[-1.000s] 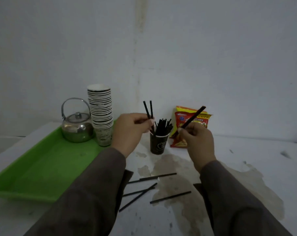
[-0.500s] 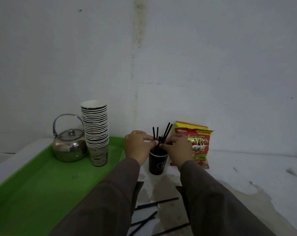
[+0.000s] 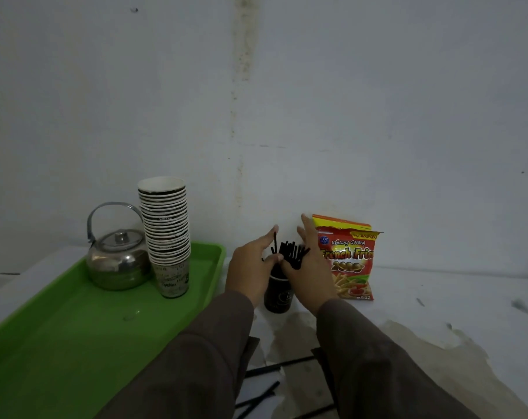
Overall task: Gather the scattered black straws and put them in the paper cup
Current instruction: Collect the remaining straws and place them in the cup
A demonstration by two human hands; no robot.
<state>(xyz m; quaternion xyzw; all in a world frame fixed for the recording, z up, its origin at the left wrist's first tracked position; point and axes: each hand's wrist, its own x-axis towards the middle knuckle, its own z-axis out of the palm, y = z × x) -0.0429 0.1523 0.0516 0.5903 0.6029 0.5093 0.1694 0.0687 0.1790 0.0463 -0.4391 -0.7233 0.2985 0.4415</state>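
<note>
I see the dark paper cup (image 3: 278, 294) standing on the stained white tabletop (image 3: 438, 303), with a bundle of black straws (image 3: 291, 254) upright in it. My left hand (image 3: 252, 267) flanks the bundle at nine o'clock, fingers spread wide, thumb against the straws. My right hand (image 3: 309, 267) flanks it at three o'clock, fingers likewise splayed, gripping nothing. More loose black straws (image 3: 268, 368) lie flat at six o'clock between my sleeves. At nine o'clock a green plastic tray (image 3: 75, 328) carries a steel kettle (image 3: 119, 260) and a tall stack of paper cups (image 3: 166, 234). A red-and-yellow snack packet (image 3: 349, 258) stands at three o'clock.
</note>
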